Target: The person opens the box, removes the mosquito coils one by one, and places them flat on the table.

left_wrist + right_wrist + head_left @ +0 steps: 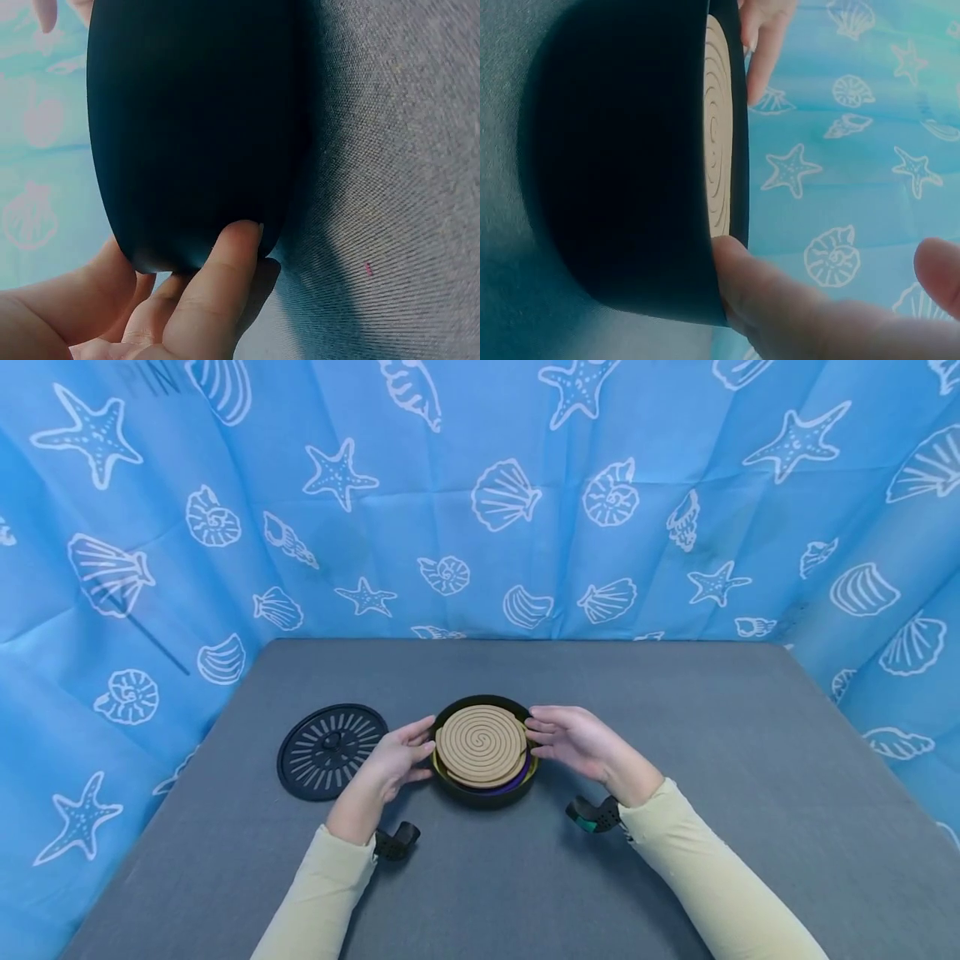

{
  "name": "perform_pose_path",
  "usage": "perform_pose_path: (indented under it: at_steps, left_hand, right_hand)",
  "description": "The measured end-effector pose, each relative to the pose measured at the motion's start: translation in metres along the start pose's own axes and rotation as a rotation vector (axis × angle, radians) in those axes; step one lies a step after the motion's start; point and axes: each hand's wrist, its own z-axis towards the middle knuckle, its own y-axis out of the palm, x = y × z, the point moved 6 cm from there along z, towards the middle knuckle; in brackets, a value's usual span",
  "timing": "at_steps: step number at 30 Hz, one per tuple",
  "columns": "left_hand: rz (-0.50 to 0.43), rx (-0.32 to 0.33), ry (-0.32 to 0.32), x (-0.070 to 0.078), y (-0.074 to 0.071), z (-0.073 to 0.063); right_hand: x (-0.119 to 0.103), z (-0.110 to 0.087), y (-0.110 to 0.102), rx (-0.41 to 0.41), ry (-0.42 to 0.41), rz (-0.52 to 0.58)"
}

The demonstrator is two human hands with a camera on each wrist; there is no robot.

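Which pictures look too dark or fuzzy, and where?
Head view: bright curtain, soft arm shadows on the table. Left wrist view: the bowl looks nearly black, the curtain washed out. Right wrist view: the bowl is nearly black too, and the right hand looks slightly fuzzy.

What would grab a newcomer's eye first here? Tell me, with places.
The tan spiral mosquito coil, sitting in the round black holder between the person's hands, would likely draw the eye first. Next comes the slotted black lid, lying on the gray table left of the holder. Behind the table hangs a bright blue curtain printed with white starfish and seashells.
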Motion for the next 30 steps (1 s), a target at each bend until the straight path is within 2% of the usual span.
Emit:
perform_pose_path:
  at_steps: [14, 22, 30]
  left_hand:
    - [-0.004, 0.017, 0.012, 0.0, 0.0, 0.001]
    - [0.017, 0.016, 0.018, 0.001, -0.001, -0.002]
    - [0.039, 0.043, 0.024, 0.0, -0.001, -0.002]
  right_hand:
    - [0.0, 0.0, -0.002, -0.012, 0.022, 0.036]
    - [0.005, 0.005, 0.0, -0.032, 0.035, 0.129]
    - [0.01, 0.018, 0.004, -0.008, 0.015, 0.063]
